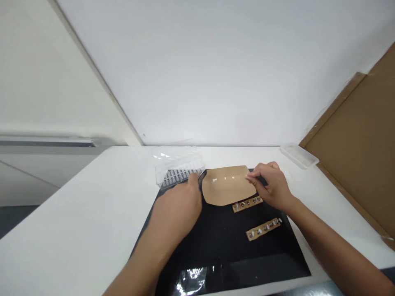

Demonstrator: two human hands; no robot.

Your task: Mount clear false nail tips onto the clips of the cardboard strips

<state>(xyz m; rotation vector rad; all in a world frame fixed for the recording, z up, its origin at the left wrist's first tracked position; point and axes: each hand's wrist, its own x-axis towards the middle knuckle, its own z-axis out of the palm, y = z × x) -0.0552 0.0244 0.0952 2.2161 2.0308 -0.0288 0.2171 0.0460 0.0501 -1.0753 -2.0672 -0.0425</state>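
A tan, rounded sheet cutout [226, 186] with a few small white marks lies on the black mat [234, 250]. My right hand [270, 187] pinches that cutout's right edge between fingertips. My left hand [177, 209] sits at the cutout's left side, its fingertips against the front of a clear plastic box [180, 166] holding rows of small grey parts. Whether it grips the box is hidden. Two tan strips with metal studs lie on the mat: one [247, 204] just below the cutout, the other [263, 229] nearer me.
The black mat lies on a white table with a glare patch at its near edge. A shallow white plastic tray [299, 156] stands at the back right of the table. A large brown cardboard sheet [352, 139] leans against the white wall on the right.
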